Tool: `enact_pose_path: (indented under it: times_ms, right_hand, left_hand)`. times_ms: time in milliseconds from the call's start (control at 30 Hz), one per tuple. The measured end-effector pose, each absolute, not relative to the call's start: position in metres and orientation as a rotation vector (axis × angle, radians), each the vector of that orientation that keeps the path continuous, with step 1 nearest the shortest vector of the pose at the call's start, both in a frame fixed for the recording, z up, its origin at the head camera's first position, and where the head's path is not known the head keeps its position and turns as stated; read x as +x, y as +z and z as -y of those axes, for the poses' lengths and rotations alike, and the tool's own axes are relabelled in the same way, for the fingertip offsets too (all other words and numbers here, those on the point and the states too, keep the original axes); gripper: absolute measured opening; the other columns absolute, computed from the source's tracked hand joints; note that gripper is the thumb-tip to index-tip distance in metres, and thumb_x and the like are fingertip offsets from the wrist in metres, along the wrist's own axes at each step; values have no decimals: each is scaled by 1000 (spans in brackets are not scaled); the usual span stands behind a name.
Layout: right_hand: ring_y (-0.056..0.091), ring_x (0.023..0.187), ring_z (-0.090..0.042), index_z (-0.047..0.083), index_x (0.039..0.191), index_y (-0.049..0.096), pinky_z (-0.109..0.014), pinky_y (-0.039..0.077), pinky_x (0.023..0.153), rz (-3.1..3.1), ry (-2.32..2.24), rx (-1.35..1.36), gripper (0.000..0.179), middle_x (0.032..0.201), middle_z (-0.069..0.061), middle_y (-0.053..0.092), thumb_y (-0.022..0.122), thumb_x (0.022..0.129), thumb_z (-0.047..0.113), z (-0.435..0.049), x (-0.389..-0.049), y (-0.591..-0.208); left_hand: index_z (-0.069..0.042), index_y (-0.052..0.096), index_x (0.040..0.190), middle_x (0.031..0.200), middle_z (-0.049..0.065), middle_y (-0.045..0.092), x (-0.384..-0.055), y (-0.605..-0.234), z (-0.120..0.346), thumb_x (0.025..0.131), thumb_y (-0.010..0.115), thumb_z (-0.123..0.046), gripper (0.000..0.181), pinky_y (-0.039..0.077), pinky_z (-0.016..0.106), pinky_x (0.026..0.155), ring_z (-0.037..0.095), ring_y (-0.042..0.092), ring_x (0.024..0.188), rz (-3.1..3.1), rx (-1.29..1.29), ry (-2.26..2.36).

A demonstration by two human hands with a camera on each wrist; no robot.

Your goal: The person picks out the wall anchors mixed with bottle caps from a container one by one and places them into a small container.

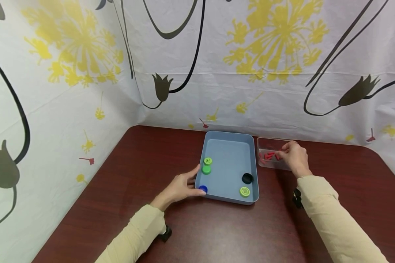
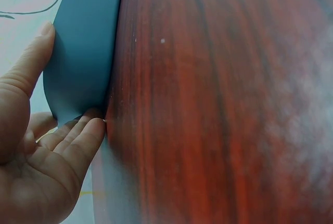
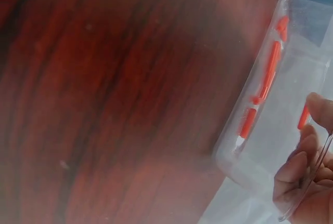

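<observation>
A blue-grey tray (image 1: 228, 155) lies on the table, with my left hand (image 1: 181, 188) holding its near left corner. The left wrist view shows the thumb and fingers against the outside of the tray's wall (image 2: 86, 42). Over the clear plastic box (image 1: 274, 165), right of the tray, is my right hand (image 1: 295, 157). Its thumb and forefinger pinch a small red stick (image 3: 303, 117), seen in the right wrist view. Several other red pieces (image 3: 269, 70) lie inside the box along one wall.
Inside the tray are a light green cap (image 1: 207, 161), a green cap (image 1: 206, 170), a blue cap (image 1: 203, 189), a black cap (image 1: 247, 178) and a yellow-green cap (image 1: 245, 191). A patterned curtain (image 1: 191, 106) hangs behind the dark wooden table (image 1: 145, 157).
</observation>
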State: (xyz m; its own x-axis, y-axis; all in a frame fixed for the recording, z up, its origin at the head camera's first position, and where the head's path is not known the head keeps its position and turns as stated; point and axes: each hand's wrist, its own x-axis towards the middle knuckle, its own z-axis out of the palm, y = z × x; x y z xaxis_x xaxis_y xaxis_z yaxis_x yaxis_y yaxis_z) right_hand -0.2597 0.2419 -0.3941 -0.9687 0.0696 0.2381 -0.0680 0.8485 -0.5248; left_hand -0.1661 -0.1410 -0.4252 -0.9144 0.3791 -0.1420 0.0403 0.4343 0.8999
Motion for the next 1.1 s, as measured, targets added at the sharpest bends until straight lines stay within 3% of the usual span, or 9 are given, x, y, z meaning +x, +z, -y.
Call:
enact_pose_path:
  times_ms: [400,800,1100]
  right_hand:
    - [60,81,-43,-5,82,61,-54,43,71,2815,753,48,20,78,-22,68,73,79,11,-239,-265,-395]
    - [58,79,-41,-7,91,59,-54,44,69,2767,824,53,24,85,-26,63,70,83,12,-239,-260,-399]
    - [55,63,-26,-8,94,61,-33,41,52,2675,879,69,25,77,-20,62,71,84,13,-241,-259,-401]
  left_hand:
    - [-20,20,151,151,14,29,-165,-424,141,76,79,-25,96,49,38,94,32,49,125,-2363,382,1489]
    - [-21,19,151,151,14,30,-164,-424,140,76,79,-26,96,49,38,93,32,49,125,-2361,368,1485]
    - [-22,18,151,151,14,31,-162,-422,140,76,79,-29,97,50,37,93,31,49,126,-2364,349,1472]
